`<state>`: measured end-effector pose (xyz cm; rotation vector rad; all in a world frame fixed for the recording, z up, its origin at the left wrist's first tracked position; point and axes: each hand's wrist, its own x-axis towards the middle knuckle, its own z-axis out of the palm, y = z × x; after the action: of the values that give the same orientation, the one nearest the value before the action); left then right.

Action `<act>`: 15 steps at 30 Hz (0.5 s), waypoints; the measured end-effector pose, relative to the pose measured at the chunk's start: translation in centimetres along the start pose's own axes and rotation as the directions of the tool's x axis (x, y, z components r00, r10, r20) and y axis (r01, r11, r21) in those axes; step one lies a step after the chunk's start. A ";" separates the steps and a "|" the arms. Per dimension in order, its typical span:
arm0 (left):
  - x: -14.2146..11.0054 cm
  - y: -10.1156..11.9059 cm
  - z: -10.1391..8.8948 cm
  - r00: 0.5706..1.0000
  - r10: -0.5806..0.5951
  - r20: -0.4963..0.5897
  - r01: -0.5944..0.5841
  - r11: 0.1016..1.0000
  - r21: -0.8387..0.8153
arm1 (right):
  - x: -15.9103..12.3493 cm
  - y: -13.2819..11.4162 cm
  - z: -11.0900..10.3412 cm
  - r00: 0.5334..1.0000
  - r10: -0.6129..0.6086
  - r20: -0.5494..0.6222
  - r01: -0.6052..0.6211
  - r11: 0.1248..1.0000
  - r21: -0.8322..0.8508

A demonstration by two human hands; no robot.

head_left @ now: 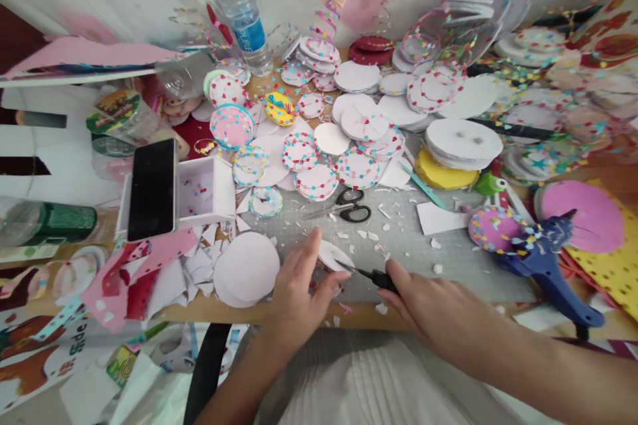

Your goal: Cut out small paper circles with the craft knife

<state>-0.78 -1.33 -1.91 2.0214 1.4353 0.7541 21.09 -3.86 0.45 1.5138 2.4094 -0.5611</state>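
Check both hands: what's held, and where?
Left hand holds a white paper piece by its edge; right hand grips a black tool by its handle.

The left hand (299, 275) covers part of the white paper piece (331, 254), and the right hand (423, 295) hides most of the grip of the black-handled tool (379, 279) — its tip is too small to read clearly. Both forearms run out of view, one at the bottom edge, one at the right. The water bottle (249, 33) loses its top to the upper edge. The phone (152, 192) hides part of the white box (222, 189); far right, decorated discs (541, 106) blur together — their number cannot be told.
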 end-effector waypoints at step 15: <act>1.8 -0.8 -2.0 0.984 -0.043 0.175 0.042 0.999 0.014 | 2.1 1.0 -0.4 0.989 -0.030 0.147 -0.004 0.974 0.227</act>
<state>-2.19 0.84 -0.89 2.0041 1.3787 0.5369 21.08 -1.55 -0.23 1.4820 2.3061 -0.9458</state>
